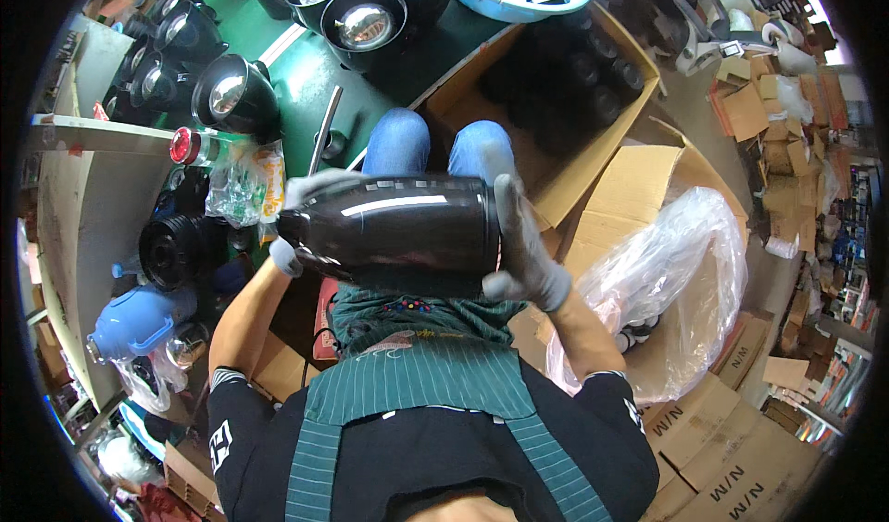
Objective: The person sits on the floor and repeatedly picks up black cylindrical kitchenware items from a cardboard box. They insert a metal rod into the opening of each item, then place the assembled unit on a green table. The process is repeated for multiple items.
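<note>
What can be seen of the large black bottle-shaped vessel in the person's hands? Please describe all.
The black bottle-shaped vessel has a smooth, glossy surface, like plastic or lacquered metal, with a bright streak of reflected light. Its broad body tapers through a shoulder to a narrow neck. It lies sideways above the lap, neck toward the left. The gloved left hand holds the neck end; the gloved right hand is flat against the wide end. Whether it is capped cannot be seen.
</note>
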`<action>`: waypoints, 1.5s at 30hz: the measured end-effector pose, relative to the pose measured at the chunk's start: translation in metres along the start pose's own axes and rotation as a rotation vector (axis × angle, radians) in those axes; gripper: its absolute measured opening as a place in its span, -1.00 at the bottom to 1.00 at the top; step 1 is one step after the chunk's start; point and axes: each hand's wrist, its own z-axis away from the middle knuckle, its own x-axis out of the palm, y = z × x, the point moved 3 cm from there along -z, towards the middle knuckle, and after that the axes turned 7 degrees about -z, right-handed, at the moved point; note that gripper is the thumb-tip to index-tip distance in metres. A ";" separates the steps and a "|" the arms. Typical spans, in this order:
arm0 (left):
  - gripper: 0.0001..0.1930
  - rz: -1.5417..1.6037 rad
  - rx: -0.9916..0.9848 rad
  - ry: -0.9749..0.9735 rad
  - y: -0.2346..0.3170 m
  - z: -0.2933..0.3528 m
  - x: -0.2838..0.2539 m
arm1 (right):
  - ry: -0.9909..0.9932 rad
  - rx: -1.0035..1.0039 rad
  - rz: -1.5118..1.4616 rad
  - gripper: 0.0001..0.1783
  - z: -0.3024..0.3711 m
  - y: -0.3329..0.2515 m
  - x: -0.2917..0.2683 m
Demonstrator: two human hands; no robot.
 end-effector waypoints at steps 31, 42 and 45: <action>-0.20 -0.732 0.556 -0.061 -0.018 0.037 0.048 | -0.214 0.614 -0.164 -0.10 -0.039 0.060 -0.032; -0.48 -0.005 -0.347 0.293 -0.068 -0.048 0.003 | 0.002 0.430 -0.348 0.43 0.001 0.092 0.023; -0.50 -0.150 -0.112 -0.081 0.042 -0.047 0.003 | 0.247 0.529 -0.600 0.44 0.000 0.089 0.028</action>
